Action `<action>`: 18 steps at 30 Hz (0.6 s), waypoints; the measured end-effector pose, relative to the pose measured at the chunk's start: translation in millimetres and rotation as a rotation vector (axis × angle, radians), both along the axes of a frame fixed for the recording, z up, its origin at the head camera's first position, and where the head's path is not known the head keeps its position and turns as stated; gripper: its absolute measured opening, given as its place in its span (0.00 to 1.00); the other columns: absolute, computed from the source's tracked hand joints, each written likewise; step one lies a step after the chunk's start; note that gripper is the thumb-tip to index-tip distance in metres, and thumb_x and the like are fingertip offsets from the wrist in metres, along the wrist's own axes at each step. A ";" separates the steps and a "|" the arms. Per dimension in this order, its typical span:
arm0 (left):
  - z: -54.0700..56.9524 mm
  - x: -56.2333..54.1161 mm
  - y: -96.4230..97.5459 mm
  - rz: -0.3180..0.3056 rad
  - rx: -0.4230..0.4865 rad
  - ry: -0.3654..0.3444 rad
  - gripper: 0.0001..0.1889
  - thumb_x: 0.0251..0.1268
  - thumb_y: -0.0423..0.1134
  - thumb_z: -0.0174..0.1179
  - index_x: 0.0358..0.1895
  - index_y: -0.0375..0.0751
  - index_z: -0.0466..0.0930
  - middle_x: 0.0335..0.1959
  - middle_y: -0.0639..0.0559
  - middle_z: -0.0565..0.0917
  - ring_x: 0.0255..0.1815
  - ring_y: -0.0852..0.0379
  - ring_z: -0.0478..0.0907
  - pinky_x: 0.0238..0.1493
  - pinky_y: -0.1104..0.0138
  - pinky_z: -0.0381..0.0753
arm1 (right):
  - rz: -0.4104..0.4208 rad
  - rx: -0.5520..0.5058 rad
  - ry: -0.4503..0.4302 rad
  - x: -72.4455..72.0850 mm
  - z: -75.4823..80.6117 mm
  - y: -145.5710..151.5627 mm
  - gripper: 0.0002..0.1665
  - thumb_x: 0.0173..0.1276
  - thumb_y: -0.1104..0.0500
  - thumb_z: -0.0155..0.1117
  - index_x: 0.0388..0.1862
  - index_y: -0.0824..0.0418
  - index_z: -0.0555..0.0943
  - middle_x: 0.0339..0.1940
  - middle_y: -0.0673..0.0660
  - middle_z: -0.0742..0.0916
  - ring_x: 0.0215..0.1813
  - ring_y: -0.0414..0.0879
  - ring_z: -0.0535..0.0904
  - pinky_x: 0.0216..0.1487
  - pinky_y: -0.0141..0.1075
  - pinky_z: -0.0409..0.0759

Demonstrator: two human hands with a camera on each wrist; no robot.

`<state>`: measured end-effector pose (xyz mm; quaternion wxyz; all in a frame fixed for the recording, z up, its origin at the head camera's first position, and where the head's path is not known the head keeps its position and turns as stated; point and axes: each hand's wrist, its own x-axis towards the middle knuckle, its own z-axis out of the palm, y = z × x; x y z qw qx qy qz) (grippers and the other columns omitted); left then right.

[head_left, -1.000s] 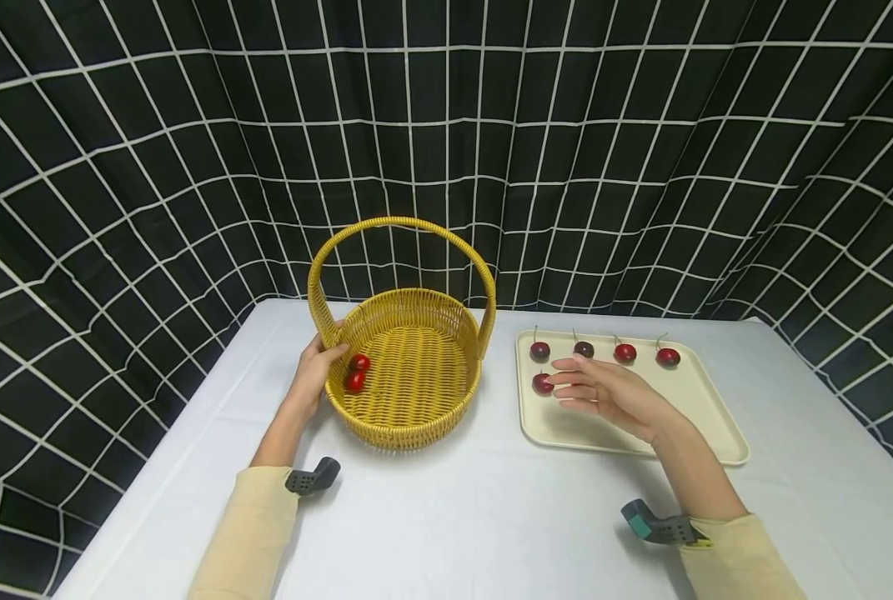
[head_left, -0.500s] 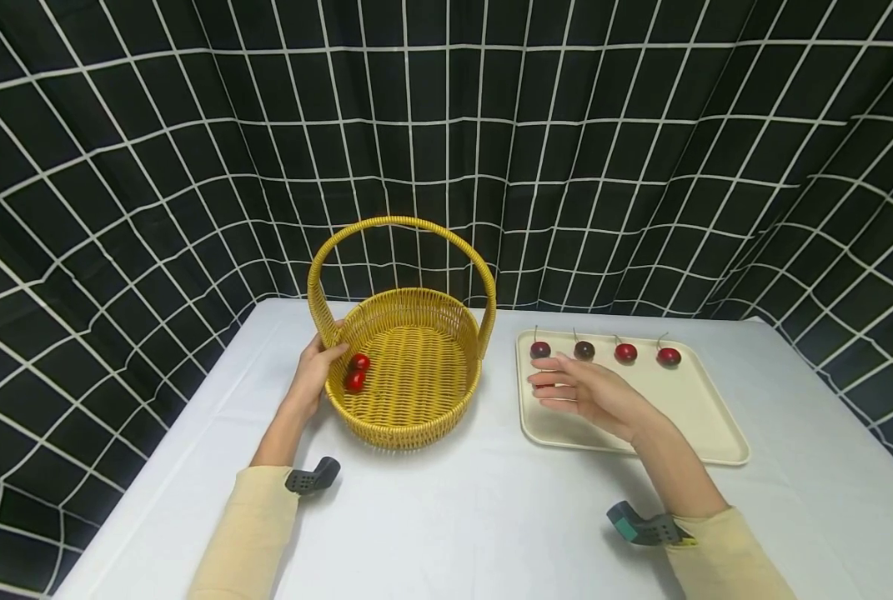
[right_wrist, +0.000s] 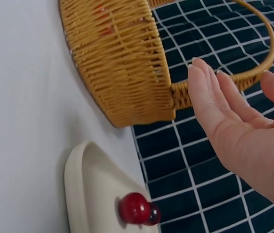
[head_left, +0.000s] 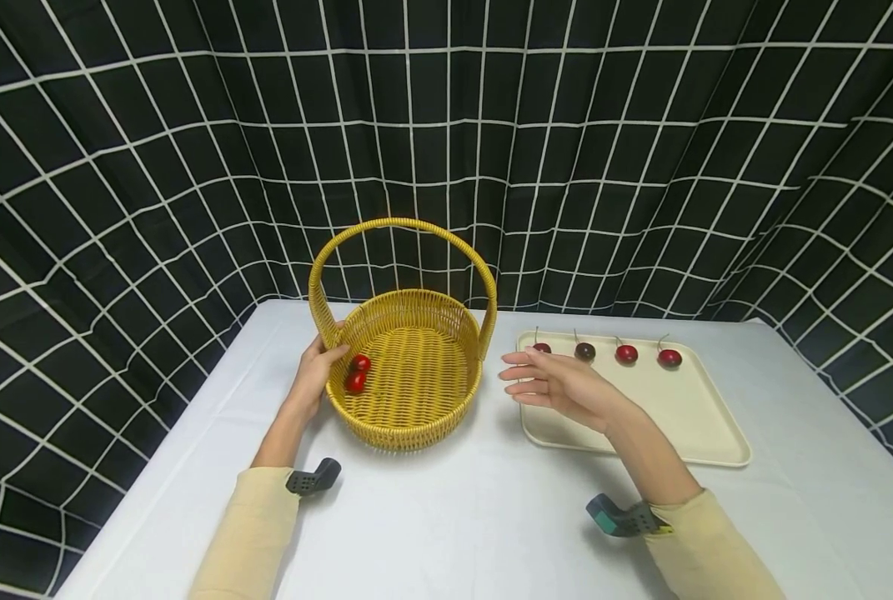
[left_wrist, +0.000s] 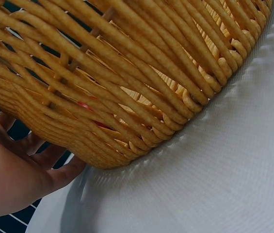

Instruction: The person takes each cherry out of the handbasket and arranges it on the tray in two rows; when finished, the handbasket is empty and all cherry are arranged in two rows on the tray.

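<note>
Hanging behind everything, the gridded curtain (head_left: 446, 125) is bordering the white-covered table (head_left: 446, 525) along its far edge. The yellow basket (head_left: 401, 437) is standing upright, left of centre, its handle (head_left: 403, 222) arching overhead and both sides of its round mouth lying exposed. To the right, the tray (head_left: 686, 417) is lying flat, and a strip of table is running between the two as a passage; a broader stretch is opening toward the near side. The left hand (head_left: 313, 372) is gripping the basket's rim by the handle's foot, probably to steady it. The right hand (head_left: 566, 390) is hovering across the tray's left rim, fingers extended, seemingly holding nothing, and hiding part of the tray. Four stemmed cherries (head_left: 626, 355) are lining the tray's far side, perhaps spaced to prevent rolling together; two red fruits (head_left: 355, 382) are resting against the basket's left inner wall.
</note>
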<state>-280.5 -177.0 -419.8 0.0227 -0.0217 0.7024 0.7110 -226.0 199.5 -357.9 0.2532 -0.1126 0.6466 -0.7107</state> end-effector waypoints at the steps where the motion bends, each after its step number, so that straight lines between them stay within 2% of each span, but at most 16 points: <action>1: -0.4 -0.2 -0.2 0.001 -0.001 -0.001 0.28 0.73 0.35 0.46 0.74 0.44 0.53 0.74 0.45 0.55 0.73 0.49 0.52 0.71 0.56 0.51 | -0.001 -0.005 -0.003 -0.1 0.7 -1.9 0.34 0.76 0.48 0.48 0.67 0.74 0.62 0.62 0.74 0.72 0.58 0.58 0.76 0.58 0.44 0.74; 7: -1.1 -1.1 -0.4 0.010 -0.018 -0.007 0.28 0.73 0.36 0.46 0.74 0.45 0.54 0.73 0.44 0.57 0.72 0.47 0.54 0.70 0.55 0.53 | -0.001 -0.038 -0.016 -1.7 3.9 -12.9 0.33 0.75 0.49 0.50 0.66 0.73 0.64 0.57 0.70 0.77 0.55 0.56 0.78 0.58 0.45 0.74; 10: -1.4 -1.4 -0.1 0.011 -0.020 -0.010 0.28 0.73 0.36 0.46 0.74 0.45 0.54 0.73 0.44 0.57 0.72 0.48 0.55 0.70 0.55 0.54 | 0.004 -0.031 -0.014 -2.5 5.9 -19.2 0.34 0.75 0.48 0.50 0.67 0.73 0.63 0.59 0.71 0.76 0.54 0.55 0.78 0.58 0.44 0.74; 16: -0.8 -0.5 0.7 0.007 -0.018 -0.010 0.28 0.73 0.35 0.46 0.74 0.44 0.53 0.73 0.44 0.57 0.71 0.47 0.55 0.69 0.55 0.56 | 0.025 -0.004 0.006 -6.1 6.3 -31.0 0.33 0.77 0.49 0.47 0.68 0.73 0.61 0.61 0.72 0.73 0.62 0.65 0.70 0.58 0.44 0.74; 18: -1.0 -0.7 0.7 0.005 -0.017 -0.008 0.28 0.73 0.35 0.46 0.74 0.45 0.53 0.73 0.44 0.57 0.72 0.47 0.55 0.69 0.55 0.55 | 0.036 -0.005 0.010 -7.4 5.6 -34.3 0.33 0.77 0.49 0.46 0.68 0.74 0.61 0.62 0.73 0.73 0.62 0.65 0.70 0.58 0.45 0.74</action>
